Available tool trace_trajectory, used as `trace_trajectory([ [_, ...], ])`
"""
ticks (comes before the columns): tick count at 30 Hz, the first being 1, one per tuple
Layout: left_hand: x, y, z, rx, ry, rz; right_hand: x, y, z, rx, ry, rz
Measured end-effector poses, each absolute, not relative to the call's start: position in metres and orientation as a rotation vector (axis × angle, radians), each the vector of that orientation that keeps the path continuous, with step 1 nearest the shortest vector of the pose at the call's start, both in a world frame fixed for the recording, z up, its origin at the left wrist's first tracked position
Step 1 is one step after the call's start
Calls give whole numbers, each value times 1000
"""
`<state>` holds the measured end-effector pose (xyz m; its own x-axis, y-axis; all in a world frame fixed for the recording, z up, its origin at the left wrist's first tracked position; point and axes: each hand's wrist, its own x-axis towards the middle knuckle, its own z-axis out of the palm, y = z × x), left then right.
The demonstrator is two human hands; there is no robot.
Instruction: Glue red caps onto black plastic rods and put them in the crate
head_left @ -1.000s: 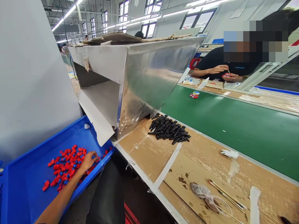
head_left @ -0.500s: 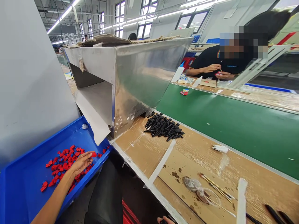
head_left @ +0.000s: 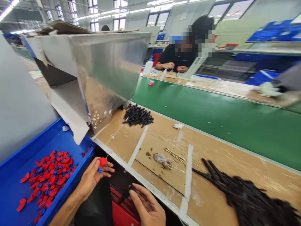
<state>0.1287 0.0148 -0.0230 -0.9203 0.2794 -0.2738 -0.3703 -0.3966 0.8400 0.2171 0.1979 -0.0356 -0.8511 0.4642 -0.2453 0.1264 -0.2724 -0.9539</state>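
My left hand is lifted just past the edge of the blue tray, with its fingers pinched on a small red and blue part. Many more red and blue parts lie heaped in that tray. My right hand is below the table's front edge, and its fingers are closed on a thin black part. A large pile of similar black parts lies on the cardboard-covered table at the right, and a smaller pile sits near the metal housing.
A big sheet-metal housing stands over the left end of the green conveyor belt. Thin sticks and a plastic bag lie on the cardboard table. Across the belt a person in black works at another bench.
My left hand has left the tray with one red and blue part. My right hand has come into view with a black part. The view has swung right, and the big black pile now shows.
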Motion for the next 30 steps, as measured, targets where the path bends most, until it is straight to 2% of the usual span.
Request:
trace_trajectory([
  [4,141,76,-14,99,1292,2173,212,201,-25,-657,-1758,2124],
  [8,147,106,-11,193,1286,2068,218,216,-18,-669,-1789,2004],
  [20,151,124,-14,211,1610,1817,226,237,-28,-760,-1679,2019],
  [23,148,123,-10,326,1707,1678,229,244,-29,-750,-1830,1857],
  [26,148,124,-2,499,1749,1530,233,250,-30,-555,-2035,1729],
  [30,153,125,8,661,1728,1411,239,256,-31,-272,-2017,1896],
])
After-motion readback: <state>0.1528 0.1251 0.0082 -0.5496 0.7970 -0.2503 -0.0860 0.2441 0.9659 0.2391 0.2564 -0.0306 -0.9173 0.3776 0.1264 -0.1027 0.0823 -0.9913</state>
